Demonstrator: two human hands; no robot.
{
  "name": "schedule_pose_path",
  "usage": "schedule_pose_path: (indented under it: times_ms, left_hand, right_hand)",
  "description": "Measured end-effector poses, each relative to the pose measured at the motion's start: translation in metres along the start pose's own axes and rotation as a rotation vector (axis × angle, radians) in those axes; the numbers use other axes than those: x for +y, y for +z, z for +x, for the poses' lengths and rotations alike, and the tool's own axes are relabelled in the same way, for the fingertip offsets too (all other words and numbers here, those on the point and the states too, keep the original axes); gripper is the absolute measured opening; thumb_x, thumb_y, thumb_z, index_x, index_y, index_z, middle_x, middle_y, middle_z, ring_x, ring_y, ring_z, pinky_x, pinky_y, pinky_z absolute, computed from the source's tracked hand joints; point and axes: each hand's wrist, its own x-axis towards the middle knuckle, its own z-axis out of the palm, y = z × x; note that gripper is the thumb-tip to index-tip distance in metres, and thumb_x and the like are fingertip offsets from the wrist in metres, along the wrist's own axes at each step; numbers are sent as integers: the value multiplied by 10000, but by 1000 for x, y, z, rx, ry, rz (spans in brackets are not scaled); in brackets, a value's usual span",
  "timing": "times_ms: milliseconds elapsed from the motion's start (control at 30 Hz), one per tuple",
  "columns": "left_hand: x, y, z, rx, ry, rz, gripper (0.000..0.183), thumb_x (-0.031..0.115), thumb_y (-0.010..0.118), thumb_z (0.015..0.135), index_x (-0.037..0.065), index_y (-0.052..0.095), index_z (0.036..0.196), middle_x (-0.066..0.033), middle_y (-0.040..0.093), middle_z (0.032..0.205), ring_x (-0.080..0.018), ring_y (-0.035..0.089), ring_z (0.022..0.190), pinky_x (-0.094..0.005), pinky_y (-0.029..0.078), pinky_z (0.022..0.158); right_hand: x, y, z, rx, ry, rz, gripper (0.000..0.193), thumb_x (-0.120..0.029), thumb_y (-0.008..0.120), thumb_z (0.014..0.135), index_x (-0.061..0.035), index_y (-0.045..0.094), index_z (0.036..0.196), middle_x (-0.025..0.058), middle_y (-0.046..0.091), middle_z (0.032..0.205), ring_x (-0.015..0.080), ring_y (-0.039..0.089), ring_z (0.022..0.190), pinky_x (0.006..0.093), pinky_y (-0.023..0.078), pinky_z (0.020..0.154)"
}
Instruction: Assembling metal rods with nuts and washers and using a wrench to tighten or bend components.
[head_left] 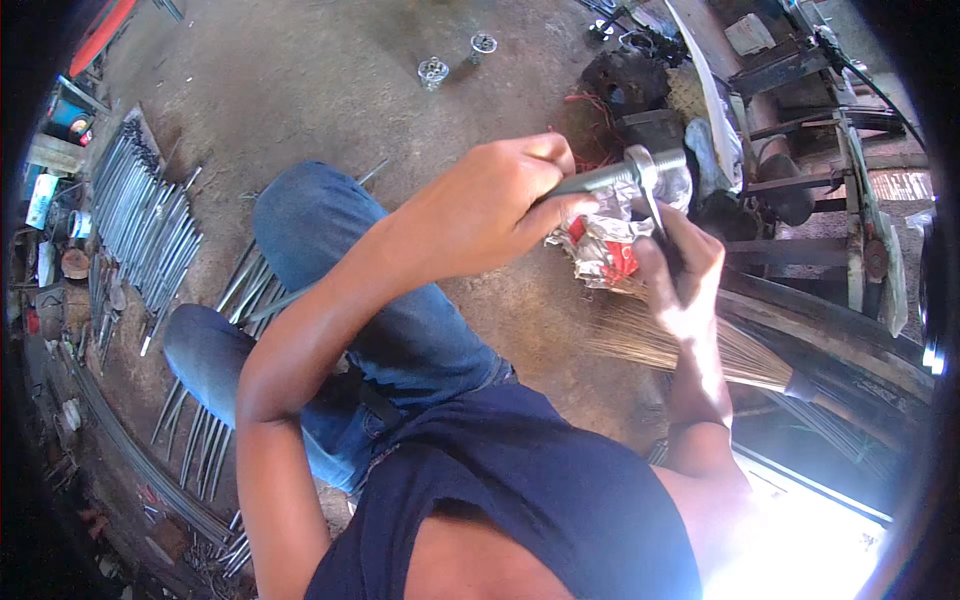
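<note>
My left hand (510, 200) is closed around a grey threaded metal rod (605, 178), held in the air before me and pointing right. A metal wrench (650, 195) meets the rod near its right end, where its head appears to surround it. Below, my right hand (685, 260) grips the wrench's handle, thumb and fingers pressed together. Past the wrench head, the rod's end (672, 160) looks thicker; whether a nut sits there I cannot tell. The rod's left end is hidden in my left hand.
A crumpled silver and red wrapper (605, 250) lies beyond my hands. A straw broom (720, 355) is at the right, beside stacked metal frames (800, 190). Many metal rods (145, 215) lie at the left. Two small containers of metal parts, one a clear cup (433, 72), stand ahead.
</note>
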Motion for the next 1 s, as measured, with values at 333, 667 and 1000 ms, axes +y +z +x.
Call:
schedule_pose_path:
  times_ms: [333, 667, 1000]
  left_hand:
    - [4, 7, 0, 127, 44, 125, 208, 124, 673, 876, -56, 582, 826, -161, 584, 941, -370, 612, 743, -426, 488, 645]
    - [9, 6, -3, 163, 23, 309, 235, 169, 689, 867, -35, 597, 798, -124, 599, 934, -337, 644, 693, -420, 533, 632]
    - [13, 8, -6, 185, 34, 413, 247, 193, 671, 886, -21, 581, 804, -103, 572, 932, -322, 633, 623, -411, 522, 563]
  right_hand:
    - [82, 26, 86, -136, -238, 5, 103, 8, 632, 836, 29, 695, 914, 133, 691, 800, 196, 665, 690, 307, 505, 628]
    - [82, 24, 174, -483, -484, -295, 170, -134, 697, 831, 16, 630, 787, 165, 591, 675, 288, 586, 605, 369, 460, 584]
    - [27, -16, 263, -649, -784, -844, 311, -302, 718, 843, -8, 615, 842, 130, 606, 698, 293, 629, 715, 396, 484, 641]
